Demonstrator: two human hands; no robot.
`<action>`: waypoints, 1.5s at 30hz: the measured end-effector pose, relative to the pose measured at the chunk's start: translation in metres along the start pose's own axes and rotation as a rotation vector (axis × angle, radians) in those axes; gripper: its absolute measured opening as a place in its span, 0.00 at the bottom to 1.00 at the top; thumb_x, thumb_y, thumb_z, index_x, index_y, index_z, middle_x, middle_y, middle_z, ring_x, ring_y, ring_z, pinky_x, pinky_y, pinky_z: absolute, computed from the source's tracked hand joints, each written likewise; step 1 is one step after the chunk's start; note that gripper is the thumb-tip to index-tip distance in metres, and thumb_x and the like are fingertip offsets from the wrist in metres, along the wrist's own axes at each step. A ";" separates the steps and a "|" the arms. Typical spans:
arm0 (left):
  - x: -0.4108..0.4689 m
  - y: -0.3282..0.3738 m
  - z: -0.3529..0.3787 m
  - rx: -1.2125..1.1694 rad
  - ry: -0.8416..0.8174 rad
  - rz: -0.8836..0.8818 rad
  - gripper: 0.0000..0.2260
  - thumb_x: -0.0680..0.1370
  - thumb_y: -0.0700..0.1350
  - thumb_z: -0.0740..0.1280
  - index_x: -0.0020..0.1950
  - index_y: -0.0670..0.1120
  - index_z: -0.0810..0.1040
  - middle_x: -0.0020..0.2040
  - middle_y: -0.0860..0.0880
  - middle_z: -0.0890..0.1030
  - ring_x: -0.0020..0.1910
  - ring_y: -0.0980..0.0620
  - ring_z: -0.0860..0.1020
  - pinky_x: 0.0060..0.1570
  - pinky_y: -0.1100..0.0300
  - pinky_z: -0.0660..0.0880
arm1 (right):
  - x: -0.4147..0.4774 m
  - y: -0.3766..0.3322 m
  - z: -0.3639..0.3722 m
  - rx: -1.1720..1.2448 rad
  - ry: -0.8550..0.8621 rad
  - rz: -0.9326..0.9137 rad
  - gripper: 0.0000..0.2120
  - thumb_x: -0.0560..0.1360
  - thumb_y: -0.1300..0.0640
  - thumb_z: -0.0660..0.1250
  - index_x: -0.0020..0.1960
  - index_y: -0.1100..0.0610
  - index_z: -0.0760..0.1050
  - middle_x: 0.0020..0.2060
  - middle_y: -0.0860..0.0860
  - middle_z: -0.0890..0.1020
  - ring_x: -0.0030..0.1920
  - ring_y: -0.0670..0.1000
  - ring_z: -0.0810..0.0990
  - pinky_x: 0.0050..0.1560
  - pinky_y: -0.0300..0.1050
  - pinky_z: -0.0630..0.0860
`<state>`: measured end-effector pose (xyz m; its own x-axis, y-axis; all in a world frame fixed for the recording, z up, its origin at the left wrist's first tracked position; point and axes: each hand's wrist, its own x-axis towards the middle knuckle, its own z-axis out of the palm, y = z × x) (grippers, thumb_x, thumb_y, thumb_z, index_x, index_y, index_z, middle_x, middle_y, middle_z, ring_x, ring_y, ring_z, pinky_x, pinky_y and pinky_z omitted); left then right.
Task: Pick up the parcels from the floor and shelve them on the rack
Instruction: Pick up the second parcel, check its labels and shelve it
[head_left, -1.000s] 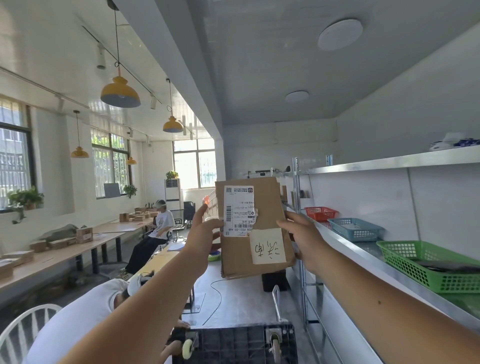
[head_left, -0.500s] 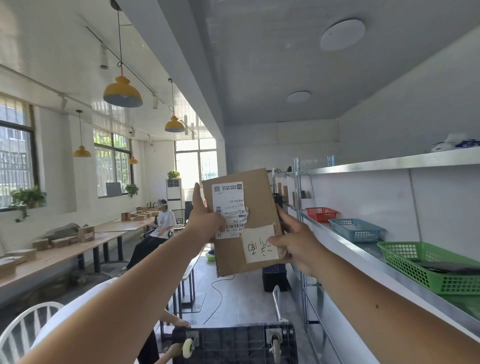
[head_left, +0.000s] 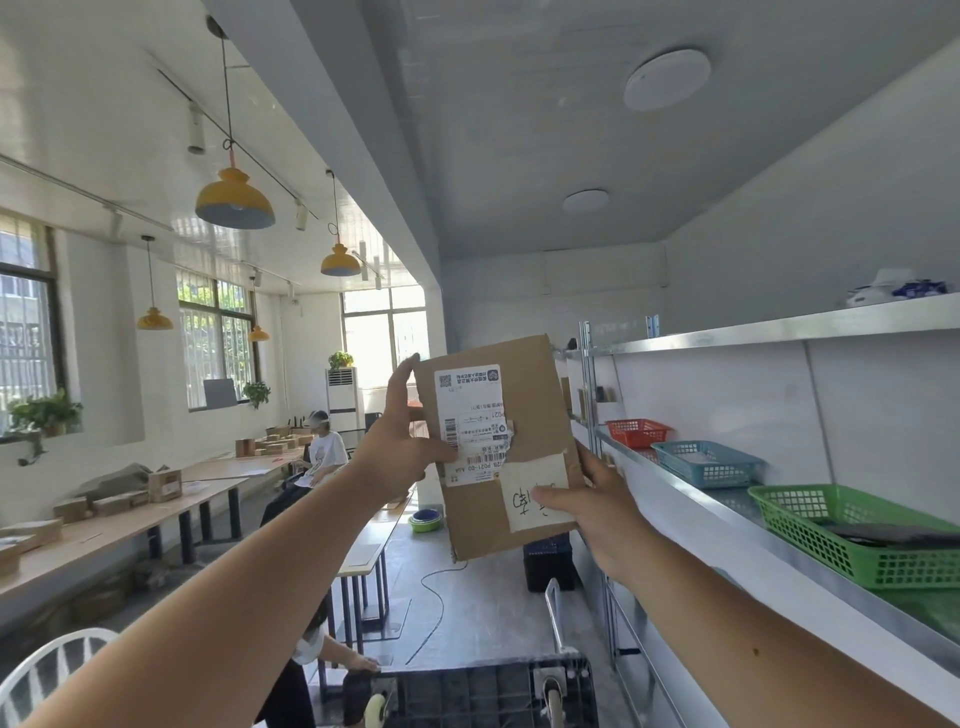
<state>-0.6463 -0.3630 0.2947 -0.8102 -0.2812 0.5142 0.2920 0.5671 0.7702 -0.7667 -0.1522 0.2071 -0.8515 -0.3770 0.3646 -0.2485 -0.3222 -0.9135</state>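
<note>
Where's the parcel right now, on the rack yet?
Not yet: the parcel is held up mid-frame in the head view between the left hand and right hand, left of the rack with its baskets.

1. The metal rack (head_left: 675, 483) runs along the right wall with 2 shelves in view.
2. On the lower shelf (head_left: 727, 512) stand 3 plastic baskets in a row: a green basket (head_left: 852, 540) nearest, a blue basket (head_left: 704, 462) behind it, a red basket (head_left: 636, 431) farthest.
3. The green basket holds something dark and flat.
4. On the upper shelf (head_left: 779, 327) lies a white and blue item (head_left: 896, 287).
</note>
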 end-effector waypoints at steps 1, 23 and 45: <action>-0.001 0.000 0.001 -0.009 0.015 0.001 0.47 0.72 0.37 0.78 0.77 0.68 0.56 0.58 0.42 0.80 0.52 0.39 0.85 0.51 0.33 0.84 | 0.000 0.001 -0.001 0.015 0.020 0.005 0.41 0.62 0.67 0.83 0.72 0.47 0.80 0.57 0.52 0.90 0.59 0.59 0.88 0.63 0.64 0.83; -0.009 0.004 0.022 -0.465 0.557 -0.368 0.18 0.87 0.57 0.50 0.64 0.46 0.69 0.44 0.44 0.74 0.41 0.46 0.78 0.33 0.52 0.79 | -0.011 -0.009 0.018 0.332 0.211 -0.080 0.23 0.70 0.69 0.81 0.62 0.56 0.82 0.54 0.57 0.90 0.56 0.63 0.89 0.59 0.72 0.83; -0.031 -0.010 0.059 -1.076 0.562 -0.582 0.20 0.87 0.55 0.53 0.58 0.46 0.81 0.48 0.38 0.84 0.44 0.37 0.85 0.38 0.48 0.84 | -0.024 -0.002 0.025 0.329 0.009 0.066 0.45 0.59 0.46 0.84 0.74 0.37 0.73 0.62 0.47 0.88 0.61 0.56 0.86 0.62 0.73 0.79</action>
<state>-0.6539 -0.3146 0.2491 -0.7110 -0.6957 -0.1021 0.4409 -0.5543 0.7060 -0.7343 -0.1643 0.2052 -0.8650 -0.3991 0.3040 -0.0320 -0.5609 -0.8273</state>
